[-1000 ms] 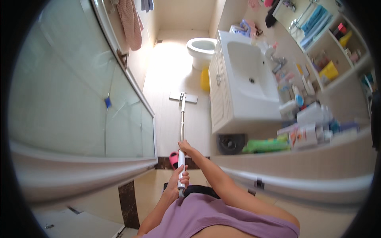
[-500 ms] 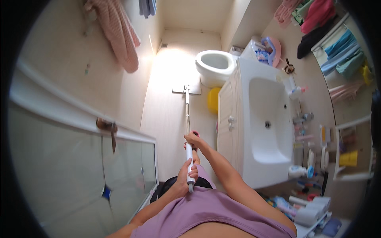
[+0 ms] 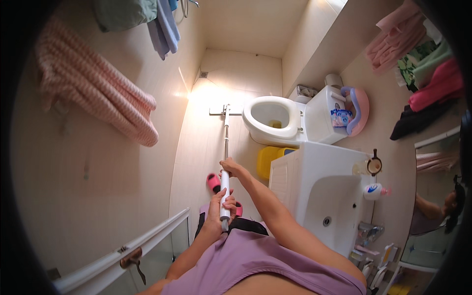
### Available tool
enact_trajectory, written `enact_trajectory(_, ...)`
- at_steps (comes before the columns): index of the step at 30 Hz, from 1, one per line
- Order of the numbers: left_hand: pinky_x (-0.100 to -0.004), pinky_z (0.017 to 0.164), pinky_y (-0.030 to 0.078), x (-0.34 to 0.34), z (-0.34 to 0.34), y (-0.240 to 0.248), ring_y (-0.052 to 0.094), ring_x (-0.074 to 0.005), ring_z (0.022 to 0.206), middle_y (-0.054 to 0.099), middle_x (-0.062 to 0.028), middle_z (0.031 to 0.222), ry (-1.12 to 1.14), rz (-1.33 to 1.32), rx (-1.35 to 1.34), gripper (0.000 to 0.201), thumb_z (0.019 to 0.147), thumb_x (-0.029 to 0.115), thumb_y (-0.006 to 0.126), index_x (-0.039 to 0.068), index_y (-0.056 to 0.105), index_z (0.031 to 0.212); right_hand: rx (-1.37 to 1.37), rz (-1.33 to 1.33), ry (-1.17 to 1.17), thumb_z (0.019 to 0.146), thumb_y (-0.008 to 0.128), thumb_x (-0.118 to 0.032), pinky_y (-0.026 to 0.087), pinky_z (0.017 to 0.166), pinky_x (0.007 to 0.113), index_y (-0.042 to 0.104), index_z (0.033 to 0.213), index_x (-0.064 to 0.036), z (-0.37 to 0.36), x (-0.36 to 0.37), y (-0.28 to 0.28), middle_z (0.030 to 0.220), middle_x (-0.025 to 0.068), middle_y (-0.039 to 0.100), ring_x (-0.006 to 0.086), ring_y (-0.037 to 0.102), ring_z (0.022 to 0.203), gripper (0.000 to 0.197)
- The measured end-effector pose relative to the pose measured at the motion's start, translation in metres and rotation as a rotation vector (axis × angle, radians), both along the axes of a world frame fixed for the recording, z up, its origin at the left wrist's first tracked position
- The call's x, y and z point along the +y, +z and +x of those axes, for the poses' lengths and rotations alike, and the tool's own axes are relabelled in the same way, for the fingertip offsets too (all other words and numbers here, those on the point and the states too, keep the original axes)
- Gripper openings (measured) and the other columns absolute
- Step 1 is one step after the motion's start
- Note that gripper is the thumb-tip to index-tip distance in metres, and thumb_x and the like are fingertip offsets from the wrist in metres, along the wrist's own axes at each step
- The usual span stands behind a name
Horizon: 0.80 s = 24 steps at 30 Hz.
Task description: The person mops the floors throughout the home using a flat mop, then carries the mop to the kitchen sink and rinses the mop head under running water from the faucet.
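Note:
Both hands grip a flat mop with a white handle (image 3: 224, 184) and a thin metal pole. My left hand (image 3: 216, 209) is wrapped round the handle close to its lower end, near my waist. Farther along, my right hand (image 3: 235, 168) closes round the place where the handle meets the pole. The mop's flat head (image 3: 216, 111) lies on the pale tiled floor, beside the front of the white toilet (image 3: 249, 129), whose lid is up. Part of the head is lost in bright glare.
To the right, a yellow bin (image 3: 265, 162) stands between the toilet and the white washbasin cabinet (image 3: 284, 179). A glass-paned door (image 3: 157, 236) with a brown handle is at the lower left. A pink towel (image 3: 105, 93) hangs on the left wall. Pink slippers (image 3: 213, 182) are on my feet.
I have moved forward: toilet and washbasin sit lower in view, and the door has slid down to the lower left. The mop head is now beside the toilet's front. Both hands keep their grip.

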<state>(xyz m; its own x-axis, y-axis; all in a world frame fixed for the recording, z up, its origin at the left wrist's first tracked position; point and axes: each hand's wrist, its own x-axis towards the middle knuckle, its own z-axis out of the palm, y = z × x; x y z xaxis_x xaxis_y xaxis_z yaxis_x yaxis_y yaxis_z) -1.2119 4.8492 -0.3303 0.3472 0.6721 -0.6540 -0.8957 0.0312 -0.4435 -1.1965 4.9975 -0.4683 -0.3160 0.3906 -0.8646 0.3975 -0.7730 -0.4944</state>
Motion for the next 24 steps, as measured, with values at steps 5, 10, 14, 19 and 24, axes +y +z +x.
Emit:
enact_trajectory(5,-0.0159,0.031,0.031,0.102,-0.108,-0.033,0.032,-0.0056,0.041,0.036,-0.0021,0.062,-0.187,0.185,0.092,0.021,0.085,0.015,0.040,-0.001,0.040,0.098,0.143,-0.053,-0.109,0.080,0.041,-0.014,0.049,0.040,0.036,0.030,0.101,0.0039,-0.082,0.110,-0.040,0.064,0.0122,0.048,0.0248,0.054,0.048,0.030)
enact_trajectory(10,-0.0131,0.027,0.026,0.189,-0.206,-0.021,0.026,-0.0027,0.038,0.032,-0.0003,0.060,-0.469,0.119,0.281,0.030,0.086,0.019,0.038,0.001,0.034,0.110,0.113,-0.091,-0.244,0.078,0.039,-0.010,0.050,0.041,0.038,0.033,0.096,0.0096,-0.159,0.176,-0.036,0.068,0.0153,0.050,0.0275,0.056,0.050,0.027)
enact_trajectory(14,-0.0129,0.026,0.027,0.266,-0.262,-0.027,0.026,-0.0020,0.037,0.031,0.0003,0.060,-0.609,0.201,0.375,0.033,0.086,0.019,0.038,0.002,0.031,0.114,0.180,0.032,-0.301,0.075,0.041,-0.004,0.052,0.042,0.037,0.035,0.089,0.0104,-0.206,0.260,-0.053,0.067,0.0136,0.047,0.0249,0.055,0.048,0.021)
enact_trajectory(19,-0.0122,0.027,0.026,0.356,-0.287,-0.034,0.026,-0.0011,0.036,0.031,0.0009,0.057,-0.685,0.196,0.439,0.032,0.086,0.019,0.039,0.002,0.033,0.113,0.151,-0.035,-0.393,0.072,0.044,0.000,0.053,0.047,0.035,0.040,0.076,0.0098,-0.231,0.357,-0.061,0.065,0.0119,0.047,0.0203,0.052,0.048,0.011)
enact_trajectory(24,-0.0121,0.027,0.024,0.454,-0.293,-0.039,0.025,-0.0008,0.036,0.031,0.0010,0.058,-0.770,0.182,0.492,0.032,0.086,0.020,0.039,0.002,0.034,0.112,0.220,-0.176,-0.525,0.070,0.042,0.001,0.053,0.050,0.030,0.042,0.066,0.0061,-0.234,0.469,-0.089,0.056,0.0098,0.046,0.0193,0.052,0.048,0.007)
